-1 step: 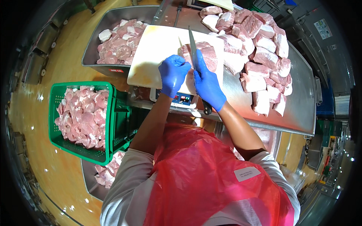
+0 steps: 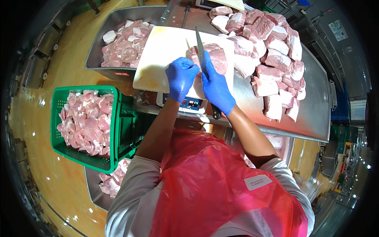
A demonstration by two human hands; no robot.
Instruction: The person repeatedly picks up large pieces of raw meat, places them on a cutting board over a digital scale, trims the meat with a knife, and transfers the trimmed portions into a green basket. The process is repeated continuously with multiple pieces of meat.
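Note:
A slab of pink meat (image 2: pixel 217 59) lies on the white cutting board (image 2: pixel 154 67). My left hand (image 2: pixel 181 78), in a blue glove, has its fingers curled against the slab's left edge, gripping it. My right hand (image 2: pixel 217 87), also gloved, holds a long knife (image 2: pixel 199 41) with a black handle, blade pointing away from me across the slab, index finger along it. A scale (image 2: pixel 191 103) with a display shows under the board's near edge.
Raw meat chunks (image 2: pixel 272 65) cover the steel table (image 2: pixel 312 110) at right. A steel bin (image 2: pixel 96 51) of meat stands upper left, a green basket (image 2: pixel 55 114) of meat at left, another steel bin (image 2: pixel 92 189) below it, partly hidden. My red apron fills the lower middle.
My right hand and the knife have shifted very slightly leftward over the slab. My left hand is in nearly the same place.

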